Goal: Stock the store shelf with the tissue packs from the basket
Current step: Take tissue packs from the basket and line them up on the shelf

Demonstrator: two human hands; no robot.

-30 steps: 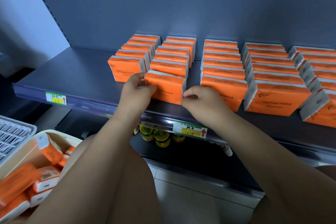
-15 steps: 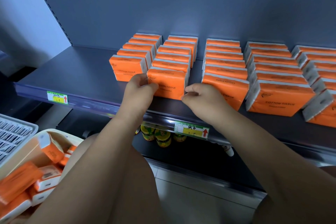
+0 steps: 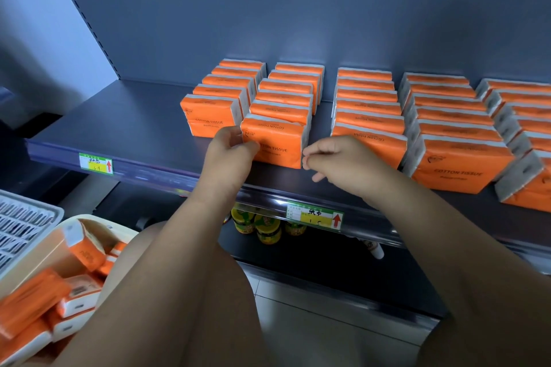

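Head view. Gripping the left end of the front tissue pack (image 3: 277,147) with the left hand (image 3: 229,155), curled fingers behind it, thumb on the orange face. Pinching thumb to forefinger right at the pack's lower right corner with the right hand (image 3: 340,159); cannot tell whether actually holding it. Standing on a long edge at the front of the second row on the shelf (image 3: 128,128), long axis left to right along the shelf lip, broad printed face toward the camera, lettering upright. Lower left, in the basket (image 3: 98,222), a jumble of spare packs (image 3: 80,298).

"COTTON TISSUE" printed on orange tissue packs (image 3: 459,171). Shelf-edge price label (image 3: 314,215): handwritten "纸巾", red up-arrow. Left price label (image 3: 96,162): writing illegible.
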